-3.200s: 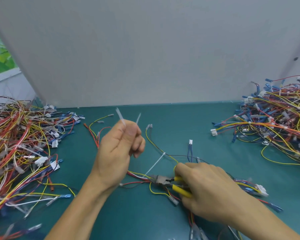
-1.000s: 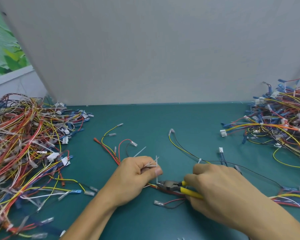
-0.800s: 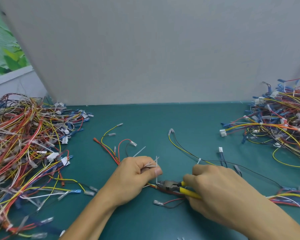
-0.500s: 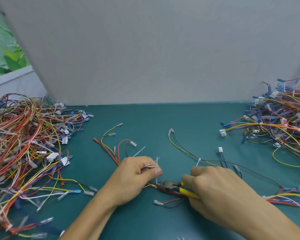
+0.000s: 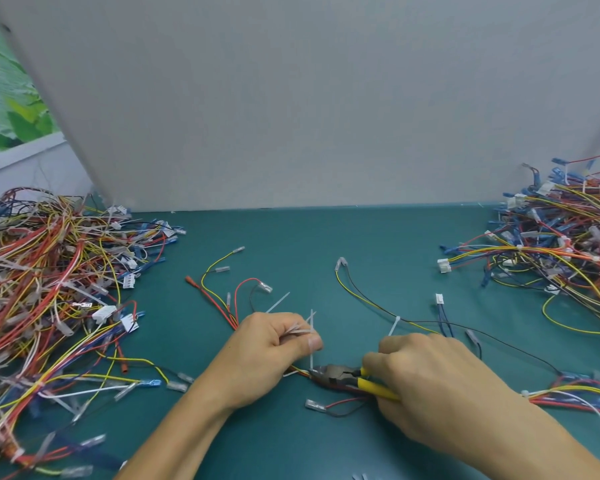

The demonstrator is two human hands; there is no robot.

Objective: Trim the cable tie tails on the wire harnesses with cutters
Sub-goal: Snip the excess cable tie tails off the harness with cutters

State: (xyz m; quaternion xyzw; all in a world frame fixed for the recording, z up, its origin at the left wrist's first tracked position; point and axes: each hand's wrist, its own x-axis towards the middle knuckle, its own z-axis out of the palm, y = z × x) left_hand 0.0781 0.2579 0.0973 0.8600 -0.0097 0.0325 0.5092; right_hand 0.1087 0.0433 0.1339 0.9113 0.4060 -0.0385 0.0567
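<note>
One loose harness (image 5: 368, 304) lies spread across the middle of the green table (image 5: 326, 233), its yellow, black and red wires fanning away from the person. The left hand (image 5: 271, 355) rests on it, thumb and curled fingers pinching a small bunch of white strips (image 5: 300, 330). There look to be three or four, but the exact count cannot be told. The right hand (image 5: 437, 386) is wrapped round the two yellow handles of the one pair of cutters (image 5: 335, 375), whose dark head lies low over the wires just right of the left thumb. Its tip meets the foot of one upright tie tail (image 5: 311, 357); whether the blades are closed on it cannot be told. A second tie tail (image 5: 394, 325) sticks up from the wires just beyond the right hand's knuckles. Two heaps of harnesses flank the work, a left heap (image 5: 49, 289) and a right heap (image 5: 561, 251), both well apart from the hands. A grey board (image 5: 291, 98) stands along the table's far edge.
</note>
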